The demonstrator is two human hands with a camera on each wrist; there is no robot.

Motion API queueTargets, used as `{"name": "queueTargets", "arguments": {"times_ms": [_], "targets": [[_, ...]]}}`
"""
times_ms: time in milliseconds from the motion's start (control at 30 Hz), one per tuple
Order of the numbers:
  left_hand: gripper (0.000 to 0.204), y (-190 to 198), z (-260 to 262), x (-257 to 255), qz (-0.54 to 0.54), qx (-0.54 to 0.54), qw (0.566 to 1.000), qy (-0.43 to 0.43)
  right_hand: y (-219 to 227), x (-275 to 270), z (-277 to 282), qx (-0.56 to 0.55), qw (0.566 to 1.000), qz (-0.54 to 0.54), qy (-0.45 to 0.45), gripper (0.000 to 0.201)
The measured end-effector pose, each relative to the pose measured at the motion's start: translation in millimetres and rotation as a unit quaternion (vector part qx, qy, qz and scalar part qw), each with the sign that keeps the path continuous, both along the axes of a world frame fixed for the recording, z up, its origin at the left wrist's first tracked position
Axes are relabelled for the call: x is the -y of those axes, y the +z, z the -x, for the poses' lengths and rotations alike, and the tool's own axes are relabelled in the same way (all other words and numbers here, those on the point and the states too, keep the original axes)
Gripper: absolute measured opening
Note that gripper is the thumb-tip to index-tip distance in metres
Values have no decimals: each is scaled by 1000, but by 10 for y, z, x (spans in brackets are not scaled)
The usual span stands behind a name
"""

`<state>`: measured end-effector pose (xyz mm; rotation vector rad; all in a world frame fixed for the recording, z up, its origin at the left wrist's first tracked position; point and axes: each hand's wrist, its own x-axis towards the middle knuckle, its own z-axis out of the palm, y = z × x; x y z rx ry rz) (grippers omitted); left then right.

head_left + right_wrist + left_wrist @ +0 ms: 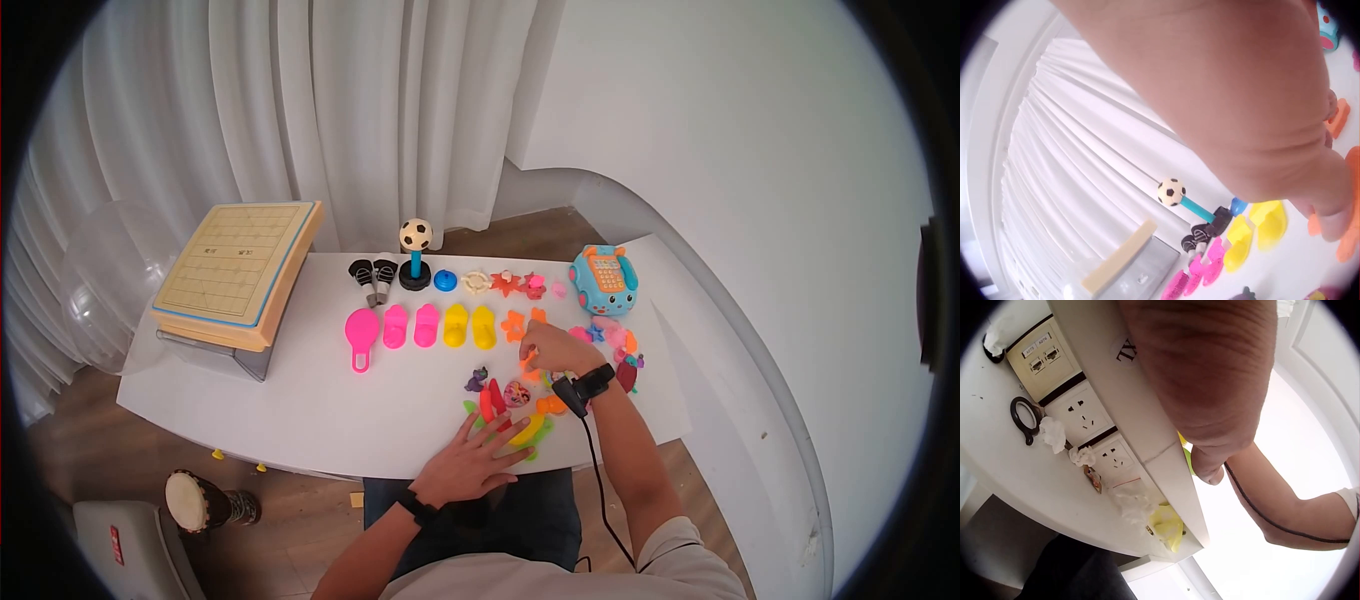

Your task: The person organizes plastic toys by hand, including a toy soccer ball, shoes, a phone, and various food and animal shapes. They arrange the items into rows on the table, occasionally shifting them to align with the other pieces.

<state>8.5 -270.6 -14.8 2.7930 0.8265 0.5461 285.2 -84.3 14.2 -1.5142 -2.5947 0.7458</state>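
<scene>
In the head view my right hand (560, 350) reaches over the right part of the white table, its fingers curled down at an orange toy piece (530, 366). The right wrist view shows the thumb against an orange piece (1351, 212); the other fingers are mostly hidden. Two more orange pieces lie just beyond the hand, beside yellow toy shoes (470, 328). My left hand (470, 462) lies palm down at the near table edge, fingers spread, holding nothing. Its fingertips are close to a red toy (492, 400) and a yellow-and-green toy (530, 432).
Pink toy shoes (410, 326) and a pink paddle-shaped toy (361, 330) continue the row leftward. Behind stand a soccer-ball toy (415, 236) and a blue toy phone (604, 282). A boxed board (235, 265) leans at left. A cable (598, 480) hangs from the right wrist.
</scene>
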Motion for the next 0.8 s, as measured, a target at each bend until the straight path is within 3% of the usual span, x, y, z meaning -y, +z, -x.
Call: {"name": "queueTargets", "arguments": {"times_ms": [167, 233, 267, 333, 533, 800], "targets": [[51, 9, 3, -3, 3, -2, 1000, -1, 287, -42, -210, -120, 990, -76, -1, 30], [51, 2, 0, -10, 3, -2, 1000, -3, 304, -73, -320, -253, 953, -27, -164, 23], [52, 0, -2, -16, 2, -1, 1000, -3, 306, -72, -374, -252, 953, -28, -165, 23], [52, 2, -1, -18, 5, 2, 1000, -4, 305, -84, -480, -361, 893, -5, -268, 19], [51, 7, 5, -9, 7, 8, 1000, -3, -55, -214, -719, -374, 850, -37, -369, 24], [51, -5, 13, -9, 18, 9, 1000, -7, -248, -212, -722, -353, 848, -28, -393, 25]]}}
